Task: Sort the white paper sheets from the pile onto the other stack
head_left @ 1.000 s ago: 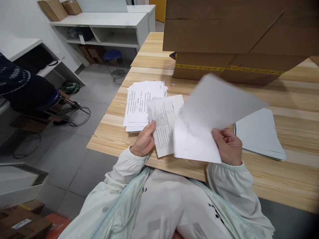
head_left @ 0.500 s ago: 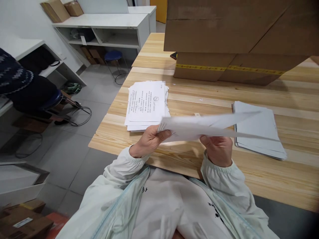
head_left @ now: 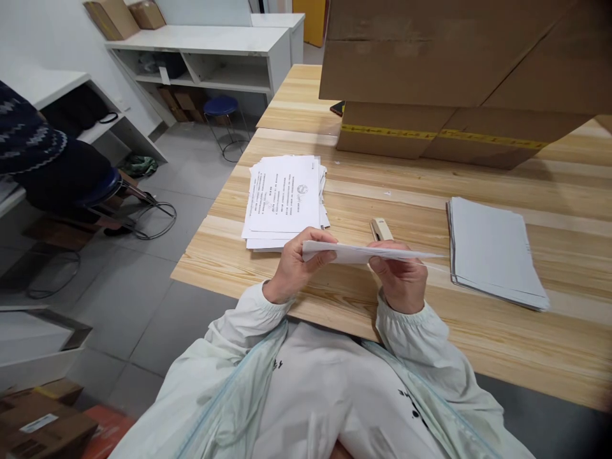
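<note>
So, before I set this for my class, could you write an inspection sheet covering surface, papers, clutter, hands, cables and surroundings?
Surface: light wood-grain table, bearing papers and boxes.
Papers: thin white sheets, seen nearly edge-on; white printed paper stack at left, edges uneven; pale paper stack at right, top mostly unprinted.
Clutter: beige stapler-like tool just beyond the right hand; tiny white scrap.
Hands: left hand and right hand both grip the sheets.
Cables: nothing seen.
Surroundings: large brown cardboard boxes at the table's far side; round blue stool; seated person in a dark patterned sweater at far left.
</note>
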Demonstrator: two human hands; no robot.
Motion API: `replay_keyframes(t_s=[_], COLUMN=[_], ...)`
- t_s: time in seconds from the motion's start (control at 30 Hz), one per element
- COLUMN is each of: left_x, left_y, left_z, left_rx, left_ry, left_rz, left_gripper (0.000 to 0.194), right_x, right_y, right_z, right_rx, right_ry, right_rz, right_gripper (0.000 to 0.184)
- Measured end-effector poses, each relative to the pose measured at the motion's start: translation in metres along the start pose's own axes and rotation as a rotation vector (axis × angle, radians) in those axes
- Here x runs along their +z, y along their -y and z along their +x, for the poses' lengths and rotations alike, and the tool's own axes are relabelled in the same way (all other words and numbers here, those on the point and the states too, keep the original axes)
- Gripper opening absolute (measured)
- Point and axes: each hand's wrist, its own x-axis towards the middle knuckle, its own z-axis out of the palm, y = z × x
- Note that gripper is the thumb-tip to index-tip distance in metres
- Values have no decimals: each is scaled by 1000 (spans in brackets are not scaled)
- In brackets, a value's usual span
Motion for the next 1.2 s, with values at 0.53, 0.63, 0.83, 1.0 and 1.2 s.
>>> replay_keyframes(t_s=[0.53,0.63,0.83,1.0,1.2], left_x=[23,22,20,19,44], left_y=[-4,-2,1,6,-9], left_z=[-6,-7,-10,-13,-14], left_rx=[119,99,25,29,57], left_ry=[-65,-90,-139,-141,-154], left_rz=[13,17,60,63,0], left_gripper=[33,34,42,40,46], right_x=[-7,-8,-5,-4,-17], right_y=[21,13,5,1,20], right_z=[-13,-18,-20,-23,-19], right_rx=[-70,-78,-61,-72,21], right_ry=[-289,-306,-253,-244,-375], right_rz=[-227,-240,-165,-139,-308], right_gripper=[31,28,29,32,31])
